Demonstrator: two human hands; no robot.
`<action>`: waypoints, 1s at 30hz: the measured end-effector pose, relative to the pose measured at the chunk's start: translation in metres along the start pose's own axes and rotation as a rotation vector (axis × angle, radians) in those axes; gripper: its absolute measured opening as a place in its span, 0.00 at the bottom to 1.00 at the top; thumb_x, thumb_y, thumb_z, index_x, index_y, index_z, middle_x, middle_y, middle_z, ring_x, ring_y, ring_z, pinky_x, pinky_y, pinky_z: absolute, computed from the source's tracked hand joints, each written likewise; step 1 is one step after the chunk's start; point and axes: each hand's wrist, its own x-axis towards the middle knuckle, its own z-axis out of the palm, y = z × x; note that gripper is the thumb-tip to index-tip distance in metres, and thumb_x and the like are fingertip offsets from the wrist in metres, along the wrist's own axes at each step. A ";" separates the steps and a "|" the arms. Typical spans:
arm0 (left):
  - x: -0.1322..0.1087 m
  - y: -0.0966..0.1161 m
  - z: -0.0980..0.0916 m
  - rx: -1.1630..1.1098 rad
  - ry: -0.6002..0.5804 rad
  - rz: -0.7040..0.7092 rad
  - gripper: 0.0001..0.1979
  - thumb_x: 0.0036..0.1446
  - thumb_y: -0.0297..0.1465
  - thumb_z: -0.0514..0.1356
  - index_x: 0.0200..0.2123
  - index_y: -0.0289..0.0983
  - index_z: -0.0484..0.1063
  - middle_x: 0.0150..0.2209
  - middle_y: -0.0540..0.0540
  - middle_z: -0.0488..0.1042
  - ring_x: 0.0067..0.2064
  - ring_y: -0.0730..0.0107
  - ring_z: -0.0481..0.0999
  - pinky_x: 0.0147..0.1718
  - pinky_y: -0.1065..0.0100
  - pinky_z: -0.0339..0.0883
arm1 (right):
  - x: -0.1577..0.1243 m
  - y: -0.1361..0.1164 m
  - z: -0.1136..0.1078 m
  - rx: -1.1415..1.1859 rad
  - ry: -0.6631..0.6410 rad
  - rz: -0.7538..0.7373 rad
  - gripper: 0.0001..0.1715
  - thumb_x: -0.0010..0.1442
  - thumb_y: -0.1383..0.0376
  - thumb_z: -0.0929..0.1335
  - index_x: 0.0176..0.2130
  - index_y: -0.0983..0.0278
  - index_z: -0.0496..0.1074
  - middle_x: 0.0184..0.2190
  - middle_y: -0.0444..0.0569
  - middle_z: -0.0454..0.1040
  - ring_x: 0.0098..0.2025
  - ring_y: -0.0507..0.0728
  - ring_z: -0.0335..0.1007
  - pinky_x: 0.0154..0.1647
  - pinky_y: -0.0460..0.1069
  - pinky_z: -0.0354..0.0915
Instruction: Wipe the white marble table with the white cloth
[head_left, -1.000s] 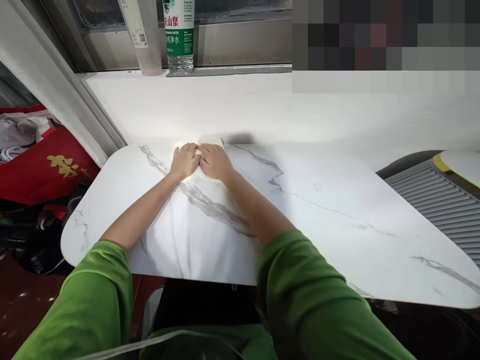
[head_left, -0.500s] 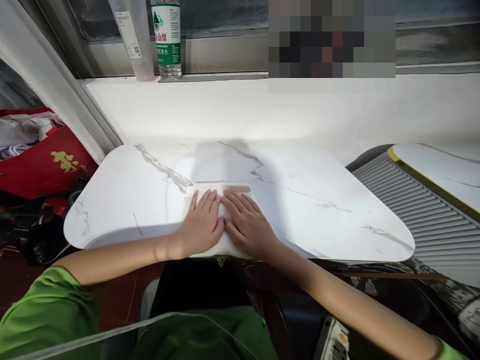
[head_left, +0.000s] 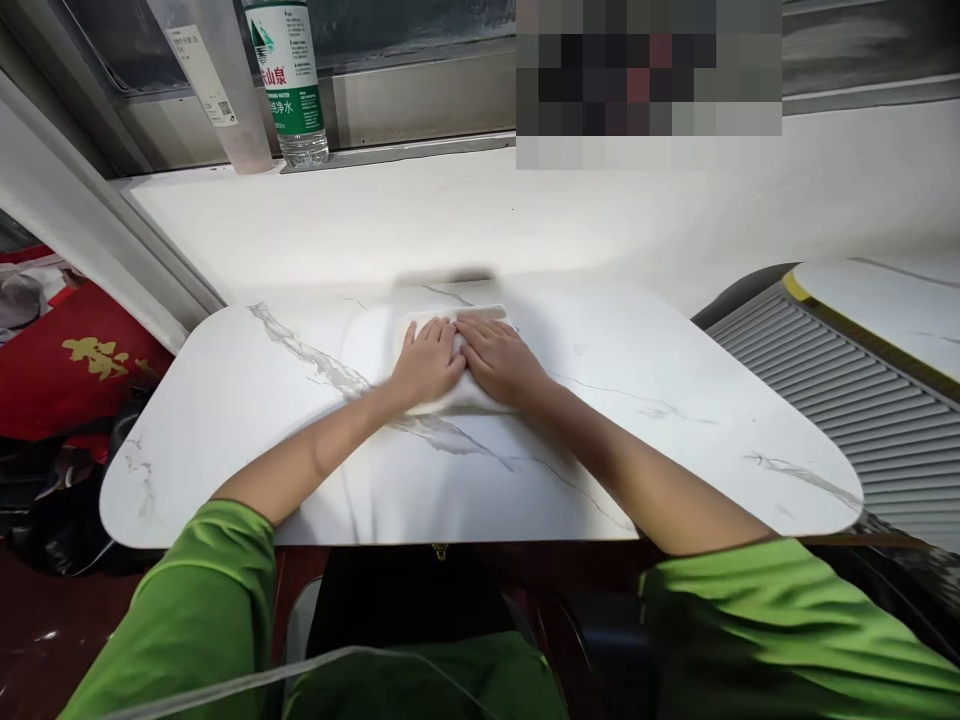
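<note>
A folded white cloth (head_left: 480, 398) lies on the white marble-patterned table (head_left: 675, 440), a little beyond its middle. My left hand (head_left: 429, 362) and my right hand (head_left: 501, 360) press flat on the cloth side by side, fingers stretched out and pointing away from me. Most of the cloth is hidden under the two hands; only its far edge and near edge show. Both arms wear green sleeves.
A white sill (head_left: 450, 215) runs behind the table, with a green-labelled water bottle (head_left: 289, 80) and a clear tube-like container (head_left: 214, 90) by the window. Red fabric (head_left: 67, 370) and dark bags lie at the left. A grey ribbed surface (head_left: 862, 400) stands at the right.
Both hands slid the cloth from the far edge toward me, then back away to the middle of the table. They stay flat on it throughout.
</note>
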 end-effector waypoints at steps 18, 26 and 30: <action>0.081 -0.029 0.001 0.019 0.010 -0.017 0.26 0.69 0.31 0.43 0.67 0.30 0.56 0.70 0.39 0.55 0.72 0.63 0.50 0.70 0.54 0.39 | 0.072 0.045 0.020 0.053 0.052 0.064 0.31 0.64 0.67 0.55 0.62 0.70 0.66 0.64 0.58 0.67 0.66 0.64 0.61 0.67 0.63 0.53; 0.007 0.022 0.006 0.060 0.029 -0.045 0.27 0.67 0.29 0.44 0.67 0.29 0.56 0.70 0.36 0.55 0.72 0.58 0.51 0.70 0.50 0.40 | -0.006 0.016 -0.006 -0.037 -0.001 -0.009 0.31 0.66 0.67 0.53 0.63 0.72 0.65 0.64 0.59 0.66 0.66 0.63 0.60 0.67 0.61 0.55; -0.038 0.066 0.012 0.058 -0.022 0.005 0.29 0.66 0.31 0.43 0.68 0.24 0.54 0.70 0.32 0.53 0.72 0.52 0.49 0.69 0.43 0.38 | -0.071 0.012 -0.024 -0.075 0.002 -0.082 0.32 0.67 0.66 0.53 0.65 0.70 0.63 0.65 0.58 0.65 0.67 0.62 0.59 0.67 0.62 0.56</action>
